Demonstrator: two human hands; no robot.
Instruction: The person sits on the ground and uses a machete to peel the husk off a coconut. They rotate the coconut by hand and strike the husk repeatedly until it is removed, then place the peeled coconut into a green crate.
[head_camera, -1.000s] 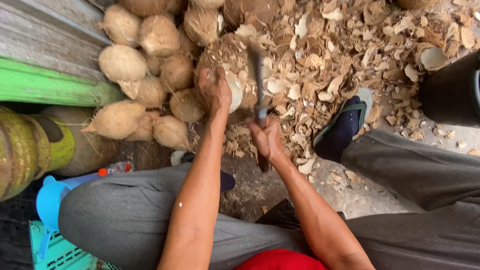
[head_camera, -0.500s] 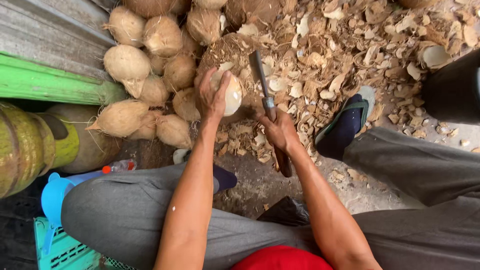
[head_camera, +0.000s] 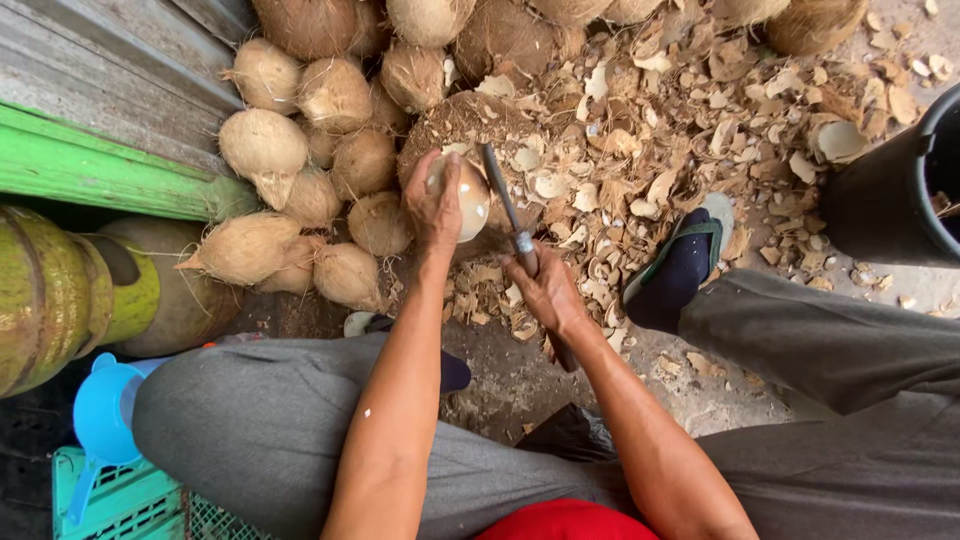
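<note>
Head view: I see left hand (head_camera: 437, 205) gripping a partly peeled coconut (head_camera: 462, 195), pressed against a husk block (head_camera: 455, 125) on the ground. Right hand (head_camera: 545, 290) wraps the handle of a knife (head_camera: 505, 205), blade lying just beside the coconut's right side. Pile of coconuts (head_camera: 300, 190) sits left, shell chips (head_camera: 640, 140) right, black bucket (head_camera: 880, 195) far right.

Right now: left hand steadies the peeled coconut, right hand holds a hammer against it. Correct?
Not quite. The right hand holds a long-bladed knife, not a hammer, as the head view shows. The left hand does steady the peeled coconut.
</note>
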